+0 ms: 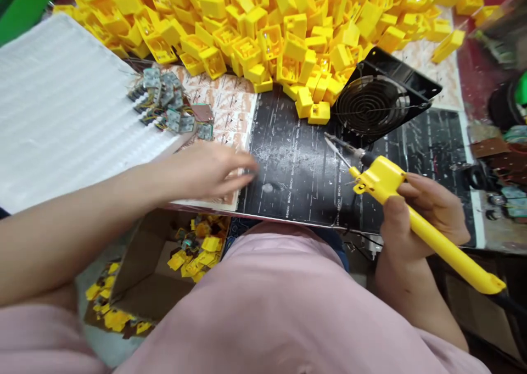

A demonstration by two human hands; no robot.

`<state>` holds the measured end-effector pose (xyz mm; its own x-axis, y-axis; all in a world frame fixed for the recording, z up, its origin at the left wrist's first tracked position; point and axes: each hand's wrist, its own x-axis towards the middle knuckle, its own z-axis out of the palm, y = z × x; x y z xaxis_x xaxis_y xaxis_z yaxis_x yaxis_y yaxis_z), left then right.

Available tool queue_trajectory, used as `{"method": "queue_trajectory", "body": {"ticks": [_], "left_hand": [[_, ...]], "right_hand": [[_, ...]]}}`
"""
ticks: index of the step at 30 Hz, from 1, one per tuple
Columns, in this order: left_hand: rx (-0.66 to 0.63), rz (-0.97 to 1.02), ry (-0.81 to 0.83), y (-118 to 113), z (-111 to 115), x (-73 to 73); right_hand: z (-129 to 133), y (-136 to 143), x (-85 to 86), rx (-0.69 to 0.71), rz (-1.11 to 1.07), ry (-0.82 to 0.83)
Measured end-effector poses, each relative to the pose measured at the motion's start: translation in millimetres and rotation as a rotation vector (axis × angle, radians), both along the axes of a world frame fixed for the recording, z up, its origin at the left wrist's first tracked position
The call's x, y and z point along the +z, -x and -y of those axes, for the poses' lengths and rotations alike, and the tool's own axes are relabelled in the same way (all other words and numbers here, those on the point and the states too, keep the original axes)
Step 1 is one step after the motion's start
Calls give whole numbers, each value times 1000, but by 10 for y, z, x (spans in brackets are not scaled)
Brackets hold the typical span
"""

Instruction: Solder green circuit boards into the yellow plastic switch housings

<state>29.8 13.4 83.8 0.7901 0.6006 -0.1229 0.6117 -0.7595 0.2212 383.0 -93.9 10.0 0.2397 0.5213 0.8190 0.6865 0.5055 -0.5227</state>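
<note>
My right hand (pixel 430 215) is wrapped around a yellow soldering iron (pixel 436 236), its metal tip and a thin solder guide pointing left over the black part of the bench mat (pixel 280 160). My left hand (pixel 214 171) hovers above the mat's near edge, blurred by motion. Its thumb and fingers come together around something small and dark that I cannot make out. Beyond that hand, a cluster of small circuit boards (pixel 173 102) with wires lies at the edge of white foam sheeting. A black fan (pixel 370 102) stands tilted just past the iron's tip.
A large heap of yellow plastic housings (pixel 255 28) covers the back of the bench. White foam sheeting (pixel 69 105) spreads over the left side. Below the bench edge, a cardboard box (pixel 140 269) holds more yellow pieces. Other boards and parts (pixel 513 198) lie at the far right.
</note>
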Motion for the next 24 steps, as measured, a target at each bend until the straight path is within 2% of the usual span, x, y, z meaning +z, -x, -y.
{"method": "queue_trajectory", "body": {"ticks": [2,6,8,10,13,16,20,22,24], "left_hand": [[35,59,-155,-499,-471,-62],[20,132,-249,-1395,-1273,-243],[59,94,-222,-1682,-1505,-322],[79,48,-236,-1820,-1605,-373],[82,-11,-277,-1734,-1550,-402],[92,-54,-220,-1357,-1321,-414],[-32,-112,-196,-743,-841,-424],[-117,-97,-223,-524,-573,-411],[-202,-82,-243,-389,-317,-380]], "right_hand": [[-5,-33,-4,-26,-33,-70],[0,-132,13,-91,-35,-164],[-10,-199,21,-128,-43,-179],[-42,-278,14,-154,-43,-217],[-115,-389,-22,-192,-40,-284],[-160,-423,-58,-202,-33,-276],[-130,-288,-21,-163,-11,-179],[-89,-191,28,-123,9,-95],[-42,-113,72,-51,13,68]]}}
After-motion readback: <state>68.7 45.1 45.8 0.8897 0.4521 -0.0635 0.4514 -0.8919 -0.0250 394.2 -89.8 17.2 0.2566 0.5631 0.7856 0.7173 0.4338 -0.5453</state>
